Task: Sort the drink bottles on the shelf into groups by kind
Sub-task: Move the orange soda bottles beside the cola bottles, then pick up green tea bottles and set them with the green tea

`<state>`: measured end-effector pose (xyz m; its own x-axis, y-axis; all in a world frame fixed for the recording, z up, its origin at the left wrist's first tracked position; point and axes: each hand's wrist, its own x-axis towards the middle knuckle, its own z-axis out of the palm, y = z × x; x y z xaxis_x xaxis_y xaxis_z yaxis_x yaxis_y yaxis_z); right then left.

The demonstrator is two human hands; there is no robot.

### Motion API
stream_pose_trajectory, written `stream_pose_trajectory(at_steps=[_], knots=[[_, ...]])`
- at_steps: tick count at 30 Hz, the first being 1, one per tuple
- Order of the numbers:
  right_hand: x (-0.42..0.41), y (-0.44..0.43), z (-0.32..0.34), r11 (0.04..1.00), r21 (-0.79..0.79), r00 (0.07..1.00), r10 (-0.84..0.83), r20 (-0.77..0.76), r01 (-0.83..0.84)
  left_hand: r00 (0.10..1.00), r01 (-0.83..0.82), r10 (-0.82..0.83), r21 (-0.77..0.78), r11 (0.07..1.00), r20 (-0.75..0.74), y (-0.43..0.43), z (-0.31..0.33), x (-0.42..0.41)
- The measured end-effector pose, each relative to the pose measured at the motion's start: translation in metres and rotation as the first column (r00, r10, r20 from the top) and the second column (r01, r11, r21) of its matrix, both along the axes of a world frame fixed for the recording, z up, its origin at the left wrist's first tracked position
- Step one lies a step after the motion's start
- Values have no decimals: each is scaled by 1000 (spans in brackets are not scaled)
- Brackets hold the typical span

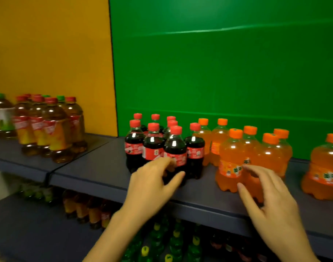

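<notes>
— Where is your room on the shelf?

— A bare grey strip runs along its front edge, widest left of the cola bottles. A second gap opens between the orange soda bottles and one lone orange bottle near the right border. The tea bottles stand well apart on the neighbouring shelf section to the left.

— And your hands?

— Your left hand reaches in palm down, fingers and thumb spread around the front cola bottle; whether it grips, you cannot tell through the blur. Your right hand is released, fingers splayed just before the front orange bottle.

— What are they made of?

— Clear glossy plastic, squat and lobed at the base, with screw caps and paper-like bands: red on cola, orange on soda.
</notes>
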<state>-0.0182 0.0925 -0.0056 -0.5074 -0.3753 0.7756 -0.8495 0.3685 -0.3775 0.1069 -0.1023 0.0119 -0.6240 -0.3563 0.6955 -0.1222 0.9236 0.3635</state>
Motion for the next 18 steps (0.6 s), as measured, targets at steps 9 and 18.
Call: stream_pose_trajectory(at_steps=[9, 18], knots=[[75, -107, 10, 927, 286, 970, 236, 55, -242, 922, -368, 378, -110, 923, 87, -120, -19, 148], [181, -253, 1, 862, 271, 903, 405, 140, -429, 850, -485, 491, -83, 871, 189, -205, -31, 297]])
